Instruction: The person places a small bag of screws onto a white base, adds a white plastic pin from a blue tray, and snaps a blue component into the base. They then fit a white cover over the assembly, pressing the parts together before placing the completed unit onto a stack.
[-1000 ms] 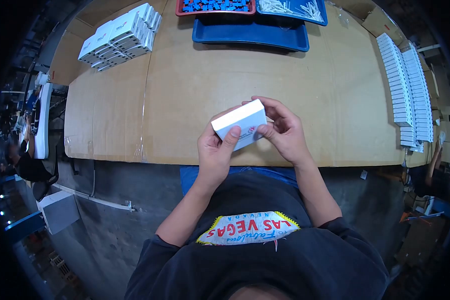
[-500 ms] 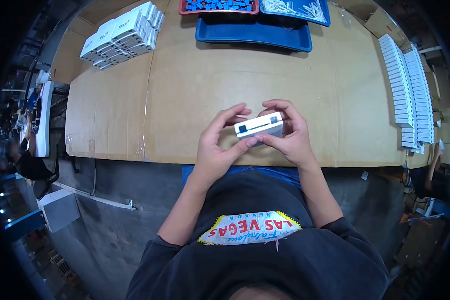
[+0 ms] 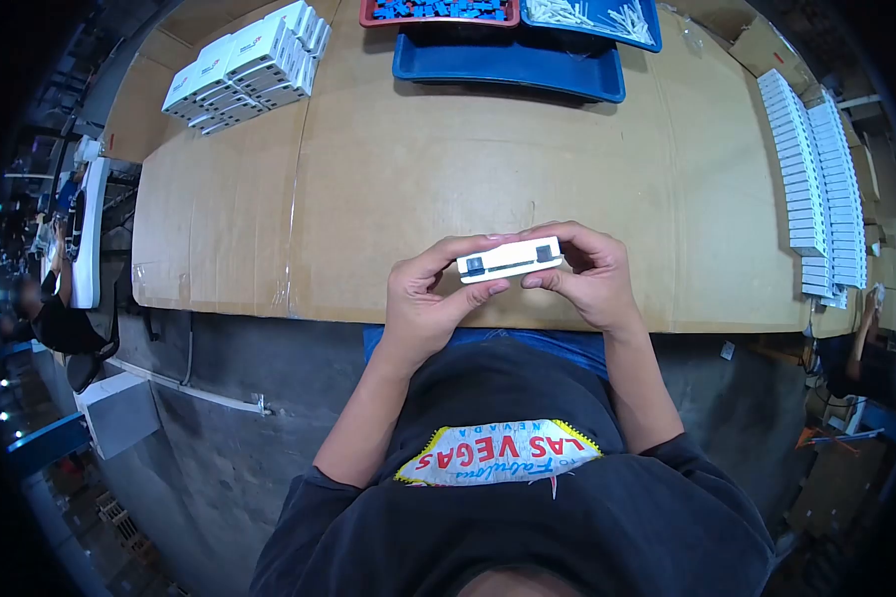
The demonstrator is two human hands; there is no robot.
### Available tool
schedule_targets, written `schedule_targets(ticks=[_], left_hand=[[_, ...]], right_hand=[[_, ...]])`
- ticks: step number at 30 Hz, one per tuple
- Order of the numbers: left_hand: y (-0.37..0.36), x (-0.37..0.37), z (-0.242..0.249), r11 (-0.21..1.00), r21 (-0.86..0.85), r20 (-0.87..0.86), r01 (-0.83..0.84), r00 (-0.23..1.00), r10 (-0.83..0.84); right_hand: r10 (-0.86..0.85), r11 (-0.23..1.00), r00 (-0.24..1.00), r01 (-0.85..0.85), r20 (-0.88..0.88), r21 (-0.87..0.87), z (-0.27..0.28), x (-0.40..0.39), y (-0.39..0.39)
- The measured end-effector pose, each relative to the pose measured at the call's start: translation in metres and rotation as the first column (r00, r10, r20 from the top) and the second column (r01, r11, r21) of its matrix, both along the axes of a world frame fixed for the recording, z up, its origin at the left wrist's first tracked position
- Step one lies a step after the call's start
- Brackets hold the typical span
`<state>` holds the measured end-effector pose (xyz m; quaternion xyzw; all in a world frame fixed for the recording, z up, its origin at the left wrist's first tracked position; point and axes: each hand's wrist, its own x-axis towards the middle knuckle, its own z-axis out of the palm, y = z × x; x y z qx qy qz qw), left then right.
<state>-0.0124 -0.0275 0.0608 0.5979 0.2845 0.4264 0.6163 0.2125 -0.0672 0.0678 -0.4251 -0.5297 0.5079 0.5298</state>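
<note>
Just in from the near edge of the table (image 3: 448, 169), a white case (image 3: 509, 260) is held between the person's two hands, tilted so that a narrow side faces up, with a dark slot along it and a dark square near each end. The left hand (image 3: 423, 298) grips the left end of the case, its thumb along the near edge and its fingers curled over the far side. The right hand (image 3: 597, 284) holds the right end in the same way; the two thumbtips come close together below the case.

Toward the far left of the table stands a stack of white boxes (image 3: 244, 70), their tops printed. At the far side, a red tray (image 3: 438, 24) holds blue pieces (image 3: 438, 9); beside it, a blue tray (image 3: 592, 22) carries thin white sticks (image 3: 629, 18). A second blue tray (image 3: 508, 65) lies just nearer than these two. Along the right side run long rows of white items (image 3: 794, 164), packed closely.
</note>
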Motion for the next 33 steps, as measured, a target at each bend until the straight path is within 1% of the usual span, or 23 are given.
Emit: schedule_targets(ticks=[7,10,13,16,25,31,33], left_hand=[[-0.0033,0.0018,-0.0040,1.000,0.010,0.023,-0.013,1.000,0.012],[-0.0022,0.0011,-0.0018,0.999,0.031,0.035,-0.013,0.999,0.012],[-0.0006,0.0006,-0.0029,0.996,0.088,0.026,-0.015,1.000,0.013],[0.0001,0.0014,-0.0034,0.996,0.086,0.033,-0.015,0.999,0.013],[-0.0003,0.0002,-0.0023,0.994,0.105,-0.014,-0.020,1.000,0.021],[0.0000,-0.0004,-0.0054,0.994,0.107,-0.001,-0.023,1.000,0.023],[-0.0012,0.0008,-0.0043,0.996,0.081,0.005,-0.041,0.999,0.041]], right_hand=[[-0.009,0.998,0.998,0.005,0.069,0.067,0.0020,0.0011,-0.0001],[-0.016,0.996,0.997,0.009,0.073,0.090,0.0010,-0.0006,0.0009],[-0.023,0.993,0.999,0.017,0.046,0.119,0.0001,-0.0030,0.0023],[-0.032,0.989,0.997,0.021,0.074,0.144,-0.0001,-0.0029,0.0026],[-0.052,0.991,0.994,0.039,0.100,0.131,-0.0009,-0.0039,0.0017],[-0.063,0.990,0.993,0.050,0.096,0.132,-0.0021,-0.0051,0.0012],[-0.061,0.991,0.993,0.048,0.097,0.125,-0.0034,-0.0045,0.0012]])
